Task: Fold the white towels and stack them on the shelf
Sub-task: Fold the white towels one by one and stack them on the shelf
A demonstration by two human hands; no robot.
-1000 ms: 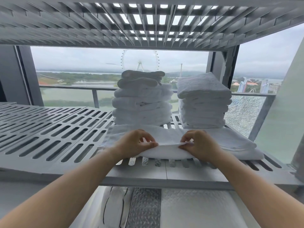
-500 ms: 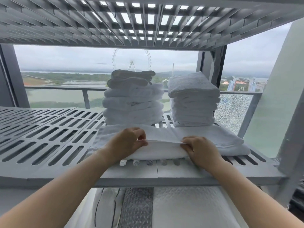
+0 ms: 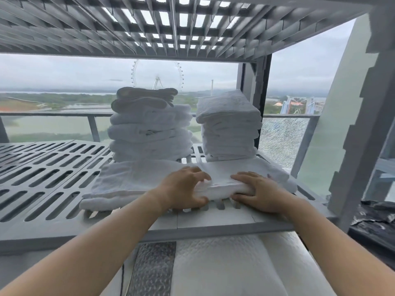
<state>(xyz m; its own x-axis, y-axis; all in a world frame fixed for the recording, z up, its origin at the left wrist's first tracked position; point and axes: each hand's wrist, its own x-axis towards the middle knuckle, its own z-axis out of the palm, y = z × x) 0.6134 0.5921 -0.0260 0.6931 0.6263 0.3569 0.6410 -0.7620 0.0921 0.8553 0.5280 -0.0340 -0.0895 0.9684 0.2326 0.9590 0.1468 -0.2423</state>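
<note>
A long white towel (image 3: pixel 132 180) lies across the front of the grey slatted shelf (image 3: pixel 49 180). My left hand (image 3: pixel 183 189) and my right hand (image 3: pixel 258 193) grip a folded thick part of it at the front middle, fingers on top and thumbs under the fold. Behind it stand two stacks of folded white towels: a taller, rounder stack (image 3: pixel 149 127) on the left and a squarer stack (image 3: pixel 228 124) on the right.
Another slatted shelf (image 3: pixel 149 24) hangs close overhead. A grey upright post (image 3: pixel 359 129) frames the right side. Beyond the shelf there is a railing and a window. Below the shelf front lies white quilted bedding (image 3: pixel 224 268).
Both hands have moved from pinching the towel's upper edge to clasping its folded front part, thumbs underneath. The view has shifted left, so the stacks sit further right.
</note>
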